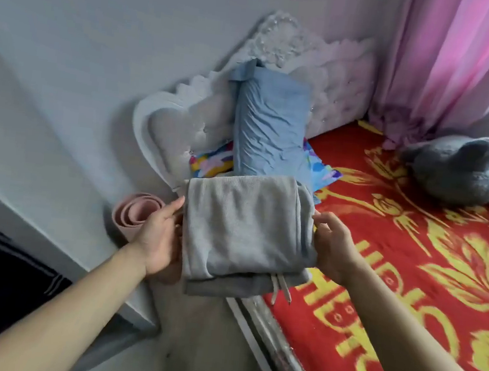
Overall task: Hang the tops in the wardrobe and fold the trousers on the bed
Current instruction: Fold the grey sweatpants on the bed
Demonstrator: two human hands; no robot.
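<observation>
Folded grey trousers (243,234) with white drawstrings dangling from their lower edge are held in the air over the near corner of the bed (409,280). My left hand (161,237) grips their left side and my right hand (332,247) pinches their right edge. The bed has a red cover with yellow patterns. No wardrobe or tops are in view.
A blue pillow (269,127) leans upright against the white ornate headboard (184,117), with a colourful pillow (209,161) under it. A grey plush toy (458,170) lies by the pink curtain (452,62). A rolled pink mat (133,215) stands on the floor beside the bed.
</observation>
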